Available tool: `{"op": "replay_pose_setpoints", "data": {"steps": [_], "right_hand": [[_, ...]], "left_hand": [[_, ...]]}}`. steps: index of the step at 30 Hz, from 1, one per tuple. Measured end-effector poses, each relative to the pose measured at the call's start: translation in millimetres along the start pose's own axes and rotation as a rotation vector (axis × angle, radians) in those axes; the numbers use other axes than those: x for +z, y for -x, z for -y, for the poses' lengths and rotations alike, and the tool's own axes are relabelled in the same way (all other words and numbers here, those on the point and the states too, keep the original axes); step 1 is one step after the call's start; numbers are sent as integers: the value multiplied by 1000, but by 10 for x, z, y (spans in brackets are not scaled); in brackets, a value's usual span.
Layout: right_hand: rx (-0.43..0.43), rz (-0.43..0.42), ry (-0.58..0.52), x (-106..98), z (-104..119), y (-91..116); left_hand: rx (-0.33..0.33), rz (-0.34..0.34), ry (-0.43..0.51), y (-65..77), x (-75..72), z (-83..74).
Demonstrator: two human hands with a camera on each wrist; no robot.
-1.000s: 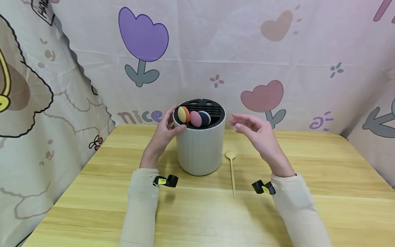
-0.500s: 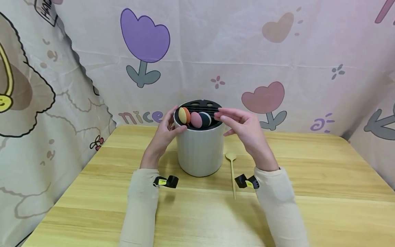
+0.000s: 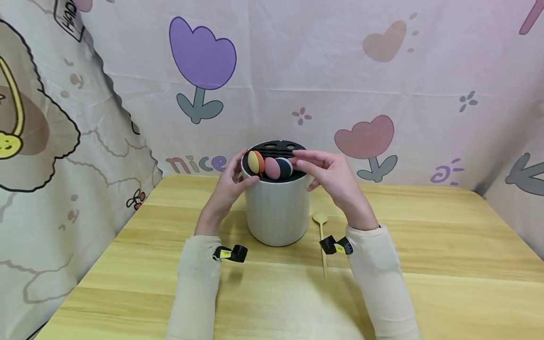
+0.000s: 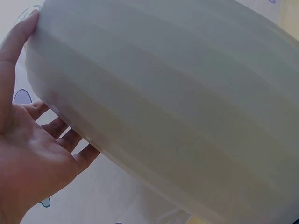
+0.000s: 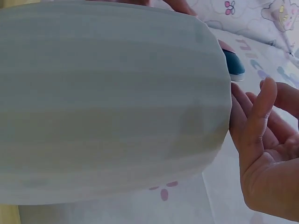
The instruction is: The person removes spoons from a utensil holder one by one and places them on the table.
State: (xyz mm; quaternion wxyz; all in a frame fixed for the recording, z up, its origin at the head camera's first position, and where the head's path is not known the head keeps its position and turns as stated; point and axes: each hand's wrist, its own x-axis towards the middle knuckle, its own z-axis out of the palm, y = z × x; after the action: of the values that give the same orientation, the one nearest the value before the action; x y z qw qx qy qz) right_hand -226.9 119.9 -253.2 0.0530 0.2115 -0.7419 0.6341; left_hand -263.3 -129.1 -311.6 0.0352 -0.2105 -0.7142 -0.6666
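A white ribbed cylindrical holder with a black slotted top stands upright on the wooden table. Rounded, egg-like things sit in its top: a yellow-and-orange one at the left, and a pink-and-dark-blue one with a white edge beside it. My left hand grips the holder at its upper left, thumb by the front rim and fingers around the side. Over the right rim, my right hand reaches in with fingers loosely extended, fingertips close to the dark blue end; nothing shows in its grasp.
A long pale yellow spoon lies on the table right of the holder, its thin handle toward me and partly covered by the right wrist camera. A patterned cloth hangs close behind the table.
My right hand has moved left from beside the holder to over its rim, near the dark blue end. My left hand keeps its hold. The head view has shifted slightly.
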Motion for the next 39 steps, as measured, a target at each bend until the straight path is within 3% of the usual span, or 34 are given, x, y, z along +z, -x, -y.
{"op": "replay_pose_setpoints", "data": {"steps": [11,23,39], "right_hand": [[22,31,83,57,35,-20],[9,20,51,77,11,-23],[-77,-137,-72,-60,118,75]], "left_hand": [[-6,-6,4,-3,6,30],[-8,-1,1,7,11,13],[8,7,17,-7,9,15]]}}
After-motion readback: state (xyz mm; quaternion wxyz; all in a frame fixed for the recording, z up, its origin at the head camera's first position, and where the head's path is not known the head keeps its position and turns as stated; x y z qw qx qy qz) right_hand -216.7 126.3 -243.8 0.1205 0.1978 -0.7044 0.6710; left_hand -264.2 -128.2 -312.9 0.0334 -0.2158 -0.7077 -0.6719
